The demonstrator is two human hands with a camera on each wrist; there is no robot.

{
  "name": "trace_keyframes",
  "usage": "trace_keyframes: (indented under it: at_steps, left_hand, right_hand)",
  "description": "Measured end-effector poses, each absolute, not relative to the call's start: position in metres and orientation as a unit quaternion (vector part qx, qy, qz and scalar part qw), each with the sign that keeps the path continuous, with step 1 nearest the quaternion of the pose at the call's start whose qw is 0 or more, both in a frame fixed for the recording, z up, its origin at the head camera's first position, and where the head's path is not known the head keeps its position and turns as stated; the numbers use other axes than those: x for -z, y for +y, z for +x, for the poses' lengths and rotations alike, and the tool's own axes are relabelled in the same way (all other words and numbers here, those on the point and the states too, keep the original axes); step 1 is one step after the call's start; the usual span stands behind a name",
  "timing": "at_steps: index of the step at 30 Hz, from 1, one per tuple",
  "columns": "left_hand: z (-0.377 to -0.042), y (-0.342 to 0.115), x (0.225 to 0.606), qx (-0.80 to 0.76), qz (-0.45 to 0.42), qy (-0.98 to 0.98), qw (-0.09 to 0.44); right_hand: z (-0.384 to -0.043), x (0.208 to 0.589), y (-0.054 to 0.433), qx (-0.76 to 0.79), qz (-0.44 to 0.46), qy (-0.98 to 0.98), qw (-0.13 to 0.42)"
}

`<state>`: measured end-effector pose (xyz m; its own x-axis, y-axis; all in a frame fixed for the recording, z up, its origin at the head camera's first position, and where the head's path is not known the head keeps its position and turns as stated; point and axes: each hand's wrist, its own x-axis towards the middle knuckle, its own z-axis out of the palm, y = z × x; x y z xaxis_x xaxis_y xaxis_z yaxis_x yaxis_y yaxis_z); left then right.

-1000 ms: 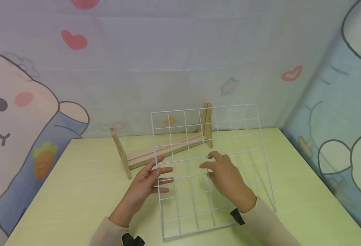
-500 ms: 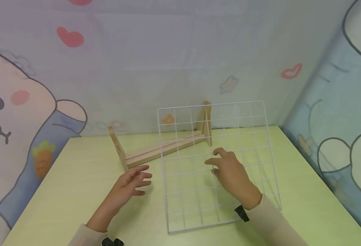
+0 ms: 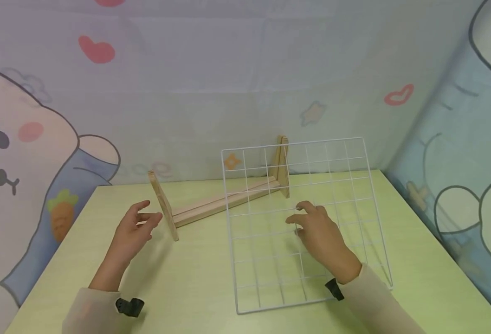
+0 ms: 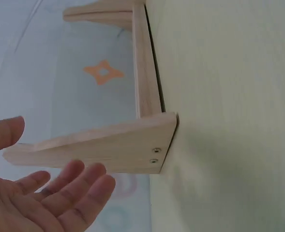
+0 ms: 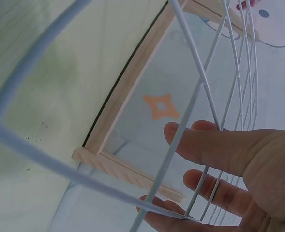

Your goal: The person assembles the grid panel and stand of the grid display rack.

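A white wire grid panel (image 3: 270,235) is held up and tilted in front of me by my right hand (image 3: 322,239), whose fingers and thumb curl around its wires near the middle. In the right wrist view, the thumb and fingers of that hand (image 5: 215,164) pass among the wires. My left hand (image 3: 130,234) is off the panel, fingers loosely spread, holding nothing. It hovers just left of a wooden stand (image 3: 229,200). The stand's near upright end (image 4: 118,147), with two screws, shows beside the left fingers; I see no clear contact.
The stand sits slantwise on the pale yellow-green table (image 3: 195,287), its far upright (image 3: 284,167) partly behind the grid. A printed cloth backdrop (image 3: 212,93) rises behind the table, and another side of it stands at the right.
My left hand has let go of the grid's left edge and moved left, beside the stand's near end. The right hand and the grid have shifted slightly right.
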<state>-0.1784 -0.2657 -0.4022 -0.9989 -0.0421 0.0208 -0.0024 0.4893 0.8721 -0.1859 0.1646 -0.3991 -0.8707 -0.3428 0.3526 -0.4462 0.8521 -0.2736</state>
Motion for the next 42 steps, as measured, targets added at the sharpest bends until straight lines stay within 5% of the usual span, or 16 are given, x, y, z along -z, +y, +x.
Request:
trace_keyframes:
  at_steps: [6, 15, 42]
  left_hand:
    - [-0.203, -0.264, 0.407, 0.480, 0.033, -0.877, -0.014]
    - [-0.228, -0.258, 0.418, 0.490, 0.027, -0.871, 0.009]
    - [-0.245, -0.248, 0.431, 0.598, 0.018, -0.801, 0.013]
  right_hand:
    - [-0.186, 0.401, 0.166, -0.182, 0.207, -0.949, 0.150]
    - [-0.184, 0.401, 0.170, -0.180, 0.198, -0.951, 0.153]
    - [-0.184, 0.402, 0.175, -0.182, 0.209, -0.944, 0.178]
